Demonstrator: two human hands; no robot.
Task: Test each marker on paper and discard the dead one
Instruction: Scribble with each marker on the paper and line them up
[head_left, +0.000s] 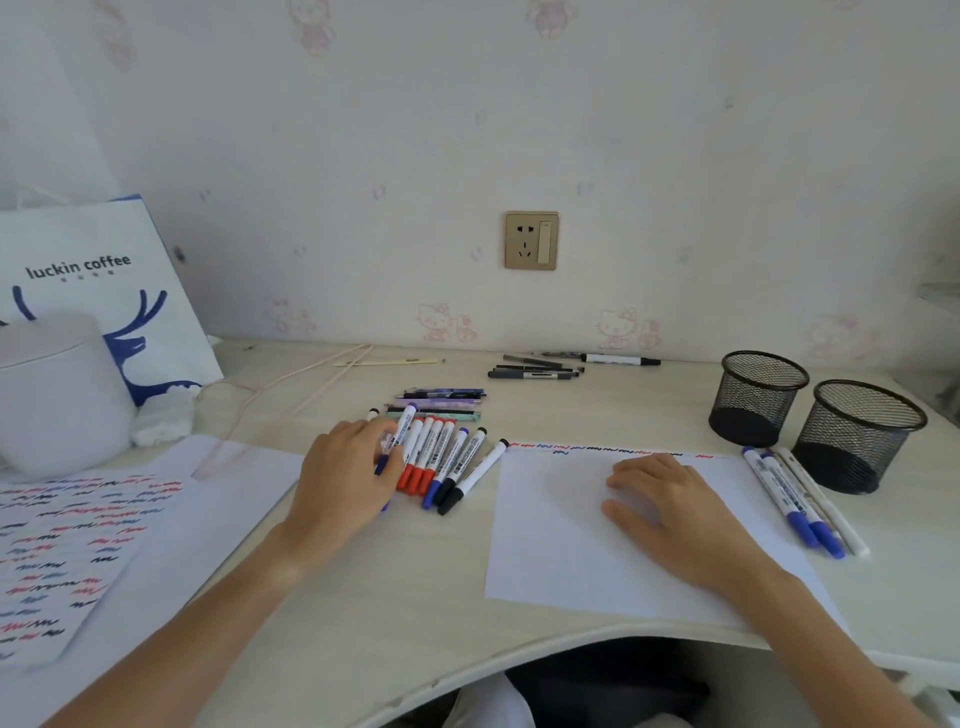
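Observation:
A row of several white markers (447, 462) with red, blue and black caps lies on the desk centre. My left hand (345, 475) grips a blue-capped marker (401, 431) at the left end of that row, lifting it slightly. My right hand (670, 501) rests flat on a white sheet of paper (561, 545), fingers straight. The sheet's top edge carries a line of red, blue and black squiggles (597, 448). Three markers (802, 499) lie to the right of the sheet.
Two black mesh pen cups (756, 397) (857, 436) stand at the right. Other pens lie near the wall (550, 366) and behind the marker row (441, 402). A scribbled sheet (67, 545), a white lidded pot (57, 389) and a coffee bag (104, 280) are at left.

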